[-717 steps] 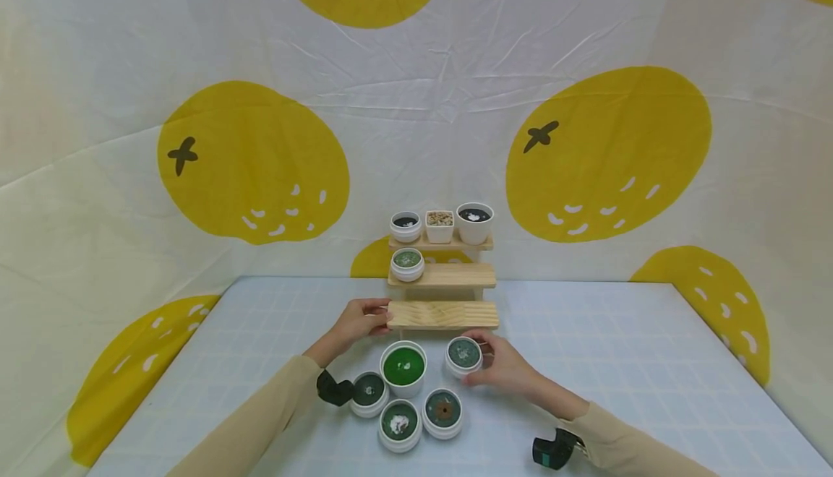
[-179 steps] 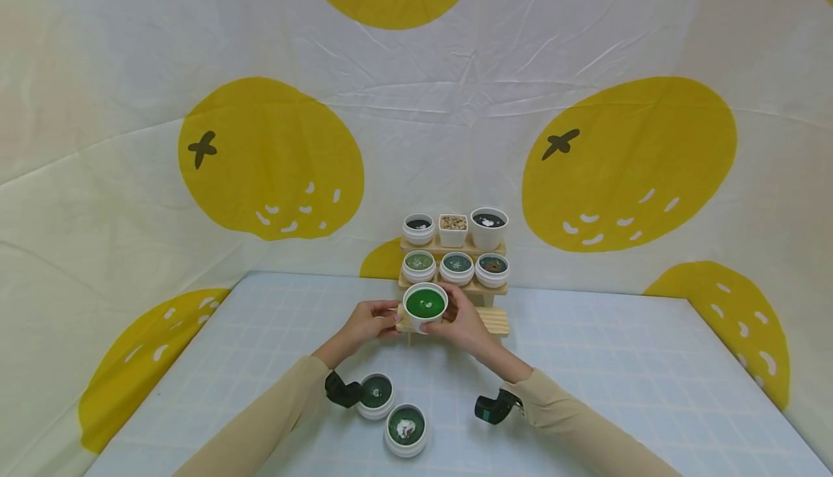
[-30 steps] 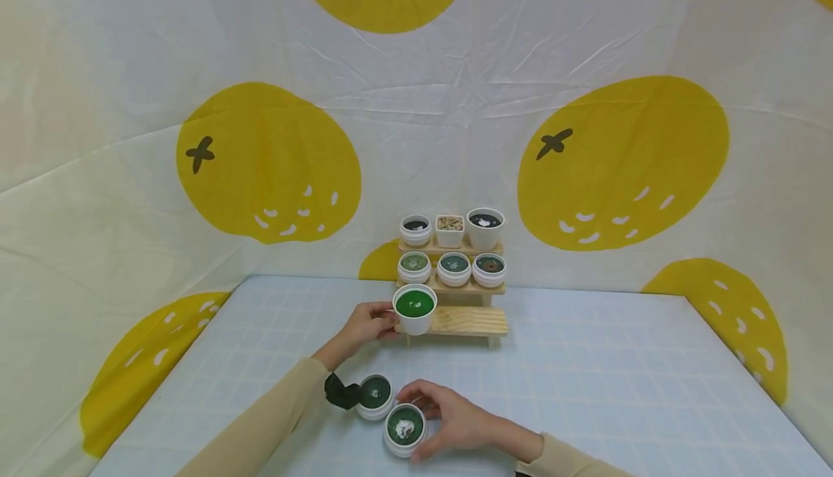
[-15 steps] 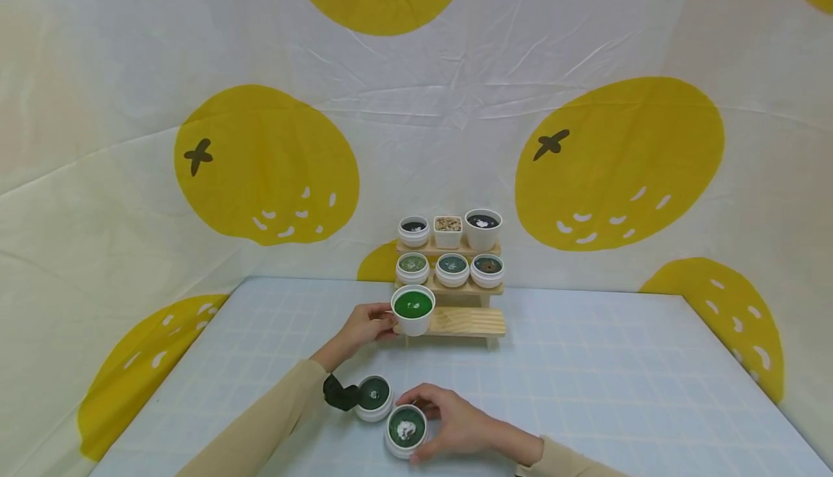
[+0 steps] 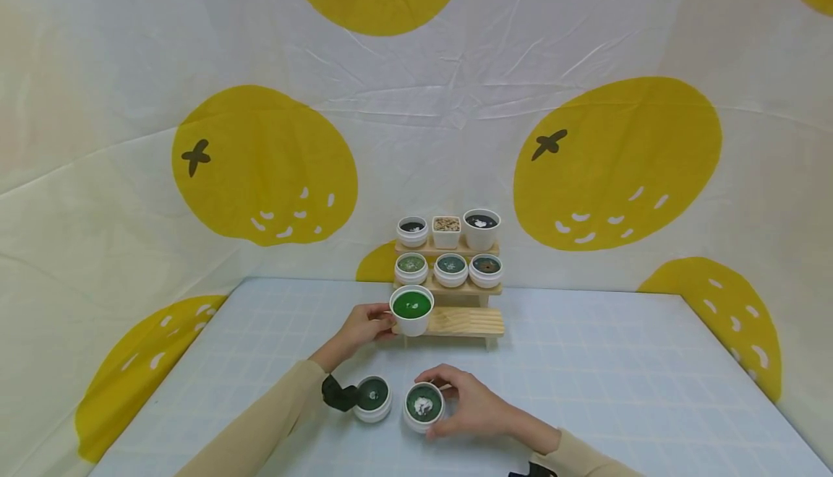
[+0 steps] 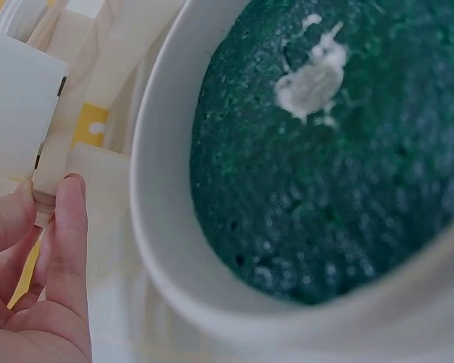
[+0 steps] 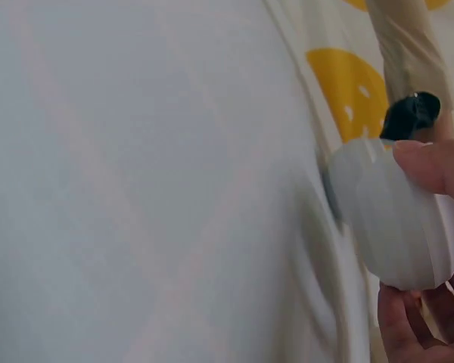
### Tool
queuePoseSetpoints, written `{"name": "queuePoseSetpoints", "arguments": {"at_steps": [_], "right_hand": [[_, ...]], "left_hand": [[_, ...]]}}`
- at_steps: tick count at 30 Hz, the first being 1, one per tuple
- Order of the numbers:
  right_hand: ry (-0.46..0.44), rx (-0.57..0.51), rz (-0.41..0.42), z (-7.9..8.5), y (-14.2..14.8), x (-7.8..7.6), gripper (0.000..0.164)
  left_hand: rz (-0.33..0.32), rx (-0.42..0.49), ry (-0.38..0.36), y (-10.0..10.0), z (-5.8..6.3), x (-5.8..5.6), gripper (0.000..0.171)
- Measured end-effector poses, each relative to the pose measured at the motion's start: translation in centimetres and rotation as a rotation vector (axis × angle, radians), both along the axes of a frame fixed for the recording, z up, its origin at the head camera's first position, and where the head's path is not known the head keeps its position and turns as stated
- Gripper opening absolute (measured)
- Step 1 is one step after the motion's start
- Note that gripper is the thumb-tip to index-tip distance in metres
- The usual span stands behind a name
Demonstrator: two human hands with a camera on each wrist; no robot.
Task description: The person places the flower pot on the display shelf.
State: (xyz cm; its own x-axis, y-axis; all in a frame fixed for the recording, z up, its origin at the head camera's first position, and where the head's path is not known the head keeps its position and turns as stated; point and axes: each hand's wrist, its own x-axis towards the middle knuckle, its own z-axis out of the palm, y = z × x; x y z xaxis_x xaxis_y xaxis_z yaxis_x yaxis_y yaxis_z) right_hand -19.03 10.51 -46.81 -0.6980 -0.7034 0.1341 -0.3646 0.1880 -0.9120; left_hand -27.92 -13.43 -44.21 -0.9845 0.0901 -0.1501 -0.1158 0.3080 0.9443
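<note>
My right hand grips a small round white pot with a dark green filling and a white patch on top. Its ribbed side and base show between thumb and fingers in the right wrist view. My left hand pinches the left end of the lowest shelf of a three-step wooden stand; the left wrist view shows thumb and fingers on the wood. Close beside that hand, a taller white pot with bright green filling stands on the shelf's left end.
Another small green-filled pot stands on the table by the left wrist camera. Three round pots line the middle shelf. The top shelf bears two round pots and a square pot of pebbles. A patterned cloth hangs behind.
Earlier, two small pots went onto the middle shelf and the tall green pot onto the lowest. Within the last second, my right hand moved the white-patched pot up and right, away from its neighbour.
</note>
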Motion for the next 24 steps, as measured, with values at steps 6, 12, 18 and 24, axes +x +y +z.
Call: {"name": "queuePoseSetpoints", "arguments": {"at_steps": [6,12,18,24], "right_hand": [[0.017,-0.011,-0.060,0.4,0.8,-0.6,0.063],[0.018,-0.009,-0.169,1.1,1.5,-1.2,0.065],[0.057,-0.027,-0.276,1.9,2.3,-1.9,0.067],[0.071,0.002,-0.370,2.9,3.1,-2.9,0.067]], "left_hand": [[0.003,-0.008,-0.002,0.0,0.2,0.2,0.037],[0.000,0.003,-0.009,0.0,0.2,0.1,0.036],[-0.005,0.026,-0.008,-0.1,0.1,0.0,0.036],[-0.007,0.028,-0.012,0.0,0.0,-0.1,0.036]]}}
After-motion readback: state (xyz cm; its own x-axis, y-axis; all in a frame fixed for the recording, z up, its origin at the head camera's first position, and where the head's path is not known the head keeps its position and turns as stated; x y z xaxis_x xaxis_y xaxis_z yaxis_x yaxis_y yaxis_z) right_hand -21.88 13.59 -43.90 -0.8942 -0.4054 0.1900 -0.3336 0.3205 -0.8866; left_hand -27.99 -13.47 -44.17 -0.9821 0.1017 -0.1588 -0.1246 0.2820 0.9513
